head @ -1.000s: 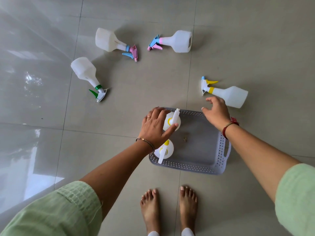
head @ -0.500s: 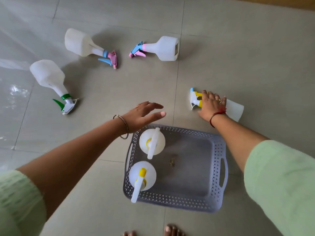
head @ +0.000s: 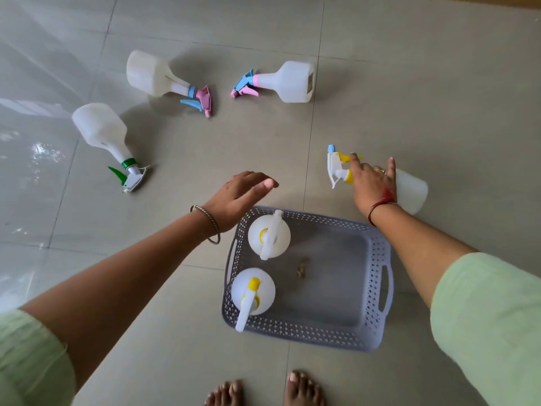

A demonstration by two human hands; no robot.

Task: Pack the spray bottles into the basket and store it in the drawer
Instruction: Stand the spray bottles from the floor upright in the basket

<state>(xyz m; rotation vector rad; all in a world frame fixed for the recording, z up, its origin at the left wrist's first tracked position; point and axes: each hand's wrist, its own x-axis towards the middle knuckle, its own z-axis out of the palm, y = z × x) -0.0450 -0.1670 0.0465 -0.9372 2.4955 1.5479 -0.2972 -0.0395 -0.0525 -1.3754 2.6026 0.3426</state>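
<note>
A grey perforated basket [head: 377,291] sits on the tiled floor. Two white spray bottles stand upright in its left side, one at the back [head: 268,236] and one at the front [head: 252,292], both with yellow collars. My right hand [head: 371,183] lies over the neck of a yellow-triggered bottle [head: 411,190] lying beyond the basket's far right corner. My left hand [head: 243,192] hovers open above the floor, just past the basket's far left corner. Three more bottles lie on the floor: a green-triggered one [head: 101,131], a pink-headed one [head: 152,74] and a blue-headed one [head: 289,82].
My bare feet [head: 263,391] stand at the bottom edge, close to the basket's near side. Small brownish bits [head: 301,268] lie on the basket floor. Glossy tiles reflect light at the left.
My left hand let go of the back bottle in the basket and lifted forward. My right hand reached out and came down on the yellow-triggered bottle. The camera moved closer.
</note>
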